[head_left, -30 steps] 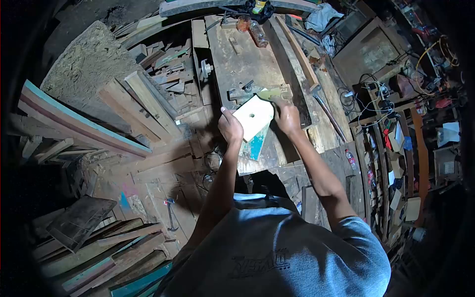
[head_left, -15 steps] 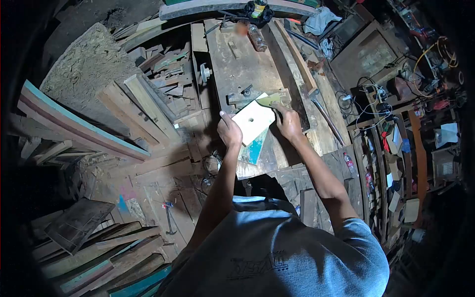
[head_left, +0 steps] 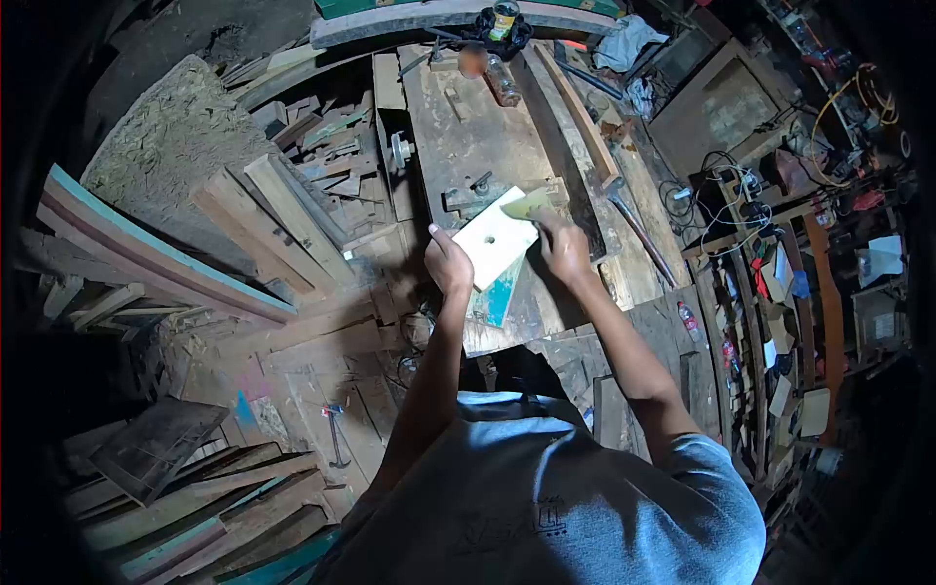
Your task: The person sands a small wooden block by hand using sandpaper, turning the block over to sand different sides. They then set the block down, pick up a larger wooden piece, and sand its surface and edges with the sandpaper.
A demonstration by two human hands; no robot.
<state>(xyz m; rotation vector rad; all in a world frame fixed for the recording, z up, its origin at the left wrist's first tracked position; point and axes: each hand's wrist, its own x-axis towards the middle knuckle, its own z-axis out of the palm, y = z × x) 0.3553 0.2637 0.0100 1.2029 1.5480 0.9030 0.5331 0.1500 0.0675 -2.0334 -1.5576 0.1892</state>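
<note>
A pale rectangular wooden board (head_left: 489,241) with a small hole near its middle lies tilted over the workbench (head_left: 478,146). My left hand (head_left: 449,261) is closed on the board's left end, thumb pointing up. In my right hand (head_left: 565,246) is a folded, yellow-green piece of sandpaper (head_left: 526,203), pressed on the board's upper right end. The fingertips beneath the sandpaper are partly hidden. A teal-painted piece (head_left: 499,297) shows under the board's lower edge. Just beyond the board, a wooden block with a dark metal fitting (head_left: 478,190) sits on the bench.
A jar (head_left: 502,83) lies at the bench's far end. On the right a long-handled hammer (head_left: 639,229) rests along the planks. Another hammer (head_left: 335,436) lies on the floor at left. Timber offcuts (head_left: 331,146) fill the left side; cluttered shelves (head_left: 770,322) stand at right.
My right hand has shifted slightly left and down with the sandpaper, which now lies flatter across the board's end. My left hand still holds the board.
</note>
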